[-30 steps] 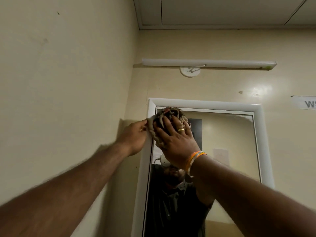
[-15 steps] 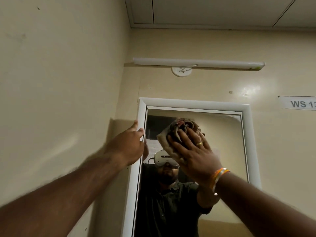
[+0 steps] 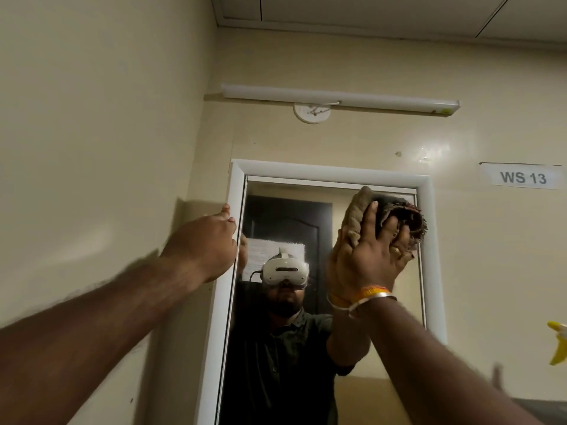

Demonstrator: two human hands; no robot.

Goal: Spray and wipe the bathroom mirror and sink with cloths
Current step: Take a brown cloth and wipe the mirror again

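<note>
A tall mirror in a white frame (image 3: 331,170) hangs on the beige wall ahead. My right hand (image 3: 365,259) presses a bunched brown and tan cloth (image 3: 399,216) against the glass near the mirror's upper right corner, fingers spread over the cloth and curled into it. My left hand (image 3: 205,240) rests on the frame's left edge, fingers hooked round it. The glass reflects a person in a dark shirt with a white headset. The sink is out of view.
A tube light (image 3: 337,98) is mounted above the mirror. A paper label reading WS 13 (image 3: 521,177) is stuck to the wall at right. The yellow nozzle of a spray bottle (image 3: 558,345) shows at the right edge. The left wall stands close.
My right hand has swept the cloth across the glass from the upper left corner to the upper right. My left hand has stayed on the left frame edge.
</note>
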